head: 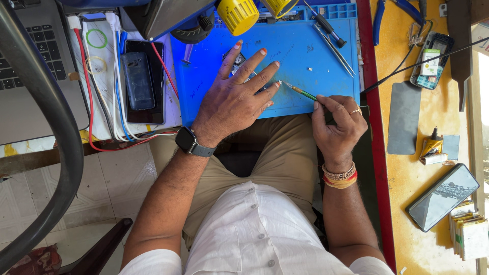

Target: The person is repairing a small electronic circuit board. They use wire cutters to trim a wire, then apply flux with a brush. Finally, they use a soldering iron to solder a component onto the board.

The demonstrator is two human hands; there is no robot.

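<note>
Where the blue mat (305, 46) spreads, left hand (237, 99) lies flat, fingers splayed over a small dark device (236, 63). Right hand (337, 122) pinches a green screwdriver (301, 92), tip pointing upper-left. Far right: green-labelled opened phone (431, 61).

Two hands: left hand (235, 99), right hand (337, 122). One green-handled screwdriver (301, 92). One blue work mat (305, 48). Two yellow knobs (238, 15). One laptop (35, 61). One smartwatch (192, 142). Three intact phones: a dark keypad phone (138, 80), the black smartphone under it (153, 114), another smartphone (442, 196). One opened phone (432, 61).
</note>
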